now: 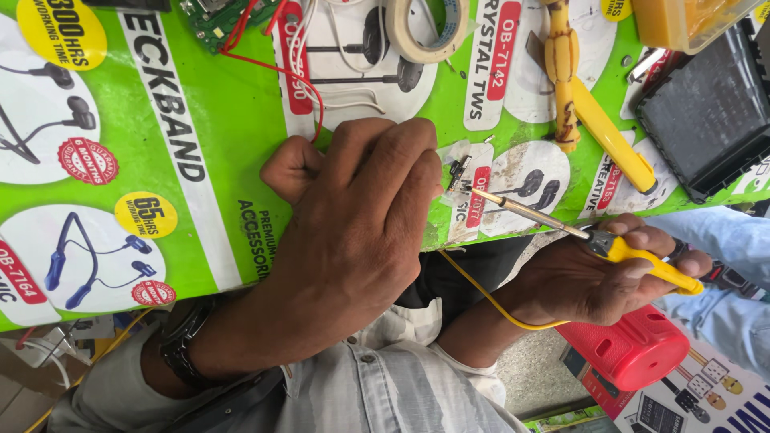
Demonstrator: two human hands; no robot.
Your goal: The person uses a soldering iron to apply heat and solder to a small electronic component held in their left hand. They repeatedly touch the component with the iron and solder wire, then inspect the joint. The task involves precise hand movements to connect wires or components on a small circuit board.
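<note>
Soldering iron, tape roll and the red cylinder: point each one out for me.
soldering iron (642, 258), head view, on its yellow handle.
tape roll (417, 50), head view, on its lower band.
red cylinder (634, 353), head view, on its ribbed side.

Table (216, 120): bright green, white panels, red and yellow badges. Iron (642, 261): yellow handle, metal shaft, yellow cord. Wires (273, 64) at 12 o'clock: red. Tape (417, 36): cream. Speaker (634, 349) at 4 o'clock: red. Watch (180, 341): black.
</note>
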